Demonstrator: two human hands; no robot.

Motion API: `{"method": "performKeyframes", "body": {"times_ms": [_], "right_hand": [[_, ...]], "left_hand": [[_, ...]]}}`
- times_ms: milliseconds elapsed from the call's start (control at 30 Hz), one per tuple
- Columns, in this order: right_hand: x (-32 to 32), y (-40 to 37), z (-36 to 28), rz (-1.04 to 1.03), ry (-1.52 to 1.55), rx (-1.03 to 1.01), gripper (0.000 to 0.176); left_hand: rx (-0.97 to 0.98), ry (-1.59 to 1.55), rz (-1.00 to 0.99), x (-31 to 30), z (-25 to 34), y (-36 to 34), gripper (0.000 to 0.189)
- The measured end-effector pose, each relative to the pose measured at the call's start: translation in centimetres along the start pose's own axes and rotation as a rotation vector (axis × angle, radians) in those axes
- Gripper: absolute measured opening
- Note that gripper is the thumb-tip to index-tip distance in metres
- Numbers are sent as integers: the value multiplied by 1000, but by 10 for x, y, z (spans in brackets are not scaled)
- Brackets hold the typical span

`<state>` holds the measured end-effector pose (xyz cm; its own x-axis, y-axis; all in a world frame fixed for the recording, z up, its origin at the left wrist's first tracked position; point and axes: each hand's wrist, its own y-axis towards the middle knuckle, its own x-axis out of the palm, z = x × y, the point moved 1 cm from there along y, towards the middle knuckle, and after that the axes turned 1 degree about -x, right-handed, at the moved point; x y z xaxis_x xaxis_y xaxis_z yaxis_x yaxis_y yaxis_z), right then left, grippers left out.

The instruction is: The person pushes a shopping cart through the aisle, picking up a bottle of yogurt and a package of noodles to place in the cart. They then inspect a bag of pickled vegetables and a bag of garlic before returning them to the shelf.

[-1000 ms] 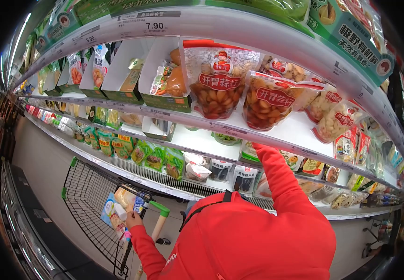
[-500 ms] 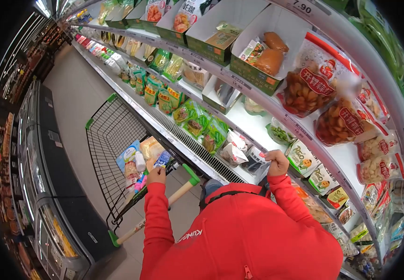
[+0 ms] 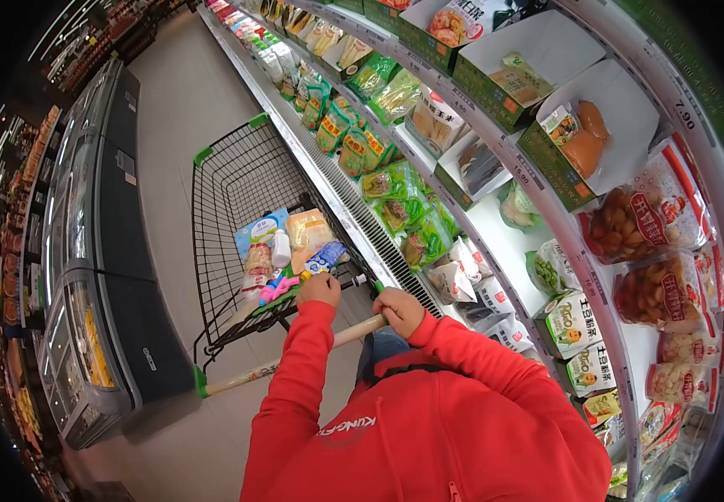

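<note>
A black wire shopping cart (image 3: pixel 215 188) with green corners stands ahead of me. My right hand (image 3: pixel 400 313) is closed around the right end of its pale handle (image 3: pixel 295 358). Just beyond the handle, my left hand (image 3: pixel 318 290) is curled closed over the cart's near edge; whatever its fingers hold is hidden. Close to it in the cart are a blue pack (image 3: pixel 326 256) and a pink item (image 3: pixel 278 290). Further in lie a light blue package (image 3: pixel 261 230), a white bottle (image 3: pixel 281 248), a tan package (image 3: pixel 308 229) and a clear bag of food (image 3: pixel 257 266).
Refrigerated shelves (image 3: pixel 496 226) run along my right, with green bags (image 3: pixel 412 209), Poco boxes (image 3: pixel 575 326) and bags of pickled garlic (image 3: pixel 630 224). Dark freezer cases (image 3: pixel 111 276) line the left side. A tiled aisle floor (image 3: pixel 182 92) lies between them.
My right hand has moved left from the shelf edge onto the cart handle. My left hand has shifted slightly right and up, and the view has turned left.
</note>
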<state>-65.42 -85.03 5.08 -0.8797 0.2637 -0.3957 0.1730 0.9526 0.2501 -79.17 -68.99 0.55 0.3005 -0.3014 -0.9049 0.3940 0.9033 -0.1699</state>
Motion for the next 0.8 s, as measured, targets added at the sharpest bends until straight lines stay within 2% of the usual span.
{"method": "performKeyframes", "body": {"times_ms": [100,133,233,267,367,400,467,500,533,567,633,700,800], "right_hand": [[20,14,-12,36,-205,-21,10],[25,20,-12,-19,-222,37,13],[48,35,-8,15,-360,31,17],[55,37,-3,16,-399,14,21],[72,41,0,-11,-478,18,14],[75,40,1,-49,-548,29,13],[77,45,2,-80,-639,30,12],[79,42,3,-106,-683,39,12],[83,40,7,-121,-736,70,14],[85,42,7,-114,-755,92,15],[88,40,3,-93,-790,142,17],[92,34,9,-140,-796,180,20],[93,32,9,-178,-788,206,21]], "left_hand": [[26,-27,14,-3,3,-7,22],[34,-37,18,-3,3,-8,21],[35,-126,-15,2,0,-13,19],[37,-319,-106,4,-10,-13,19],[39,-903,-385,7,-45,-6,20],[-236,-1185,-635,-1,-64,1,22],[-212,-1092,-707,-19,-113,33,25],[-219,-1002,-578,-12,-140,51,25],[-64,-699,-441,7,-176,75,26],[12,-519,-375,31,-212,96,28],[-25,-340,-353,53,-244,115,26],[-85,-134,-333,101,-271,128,26],[110,122,-316,157,-290,136,25]]}}
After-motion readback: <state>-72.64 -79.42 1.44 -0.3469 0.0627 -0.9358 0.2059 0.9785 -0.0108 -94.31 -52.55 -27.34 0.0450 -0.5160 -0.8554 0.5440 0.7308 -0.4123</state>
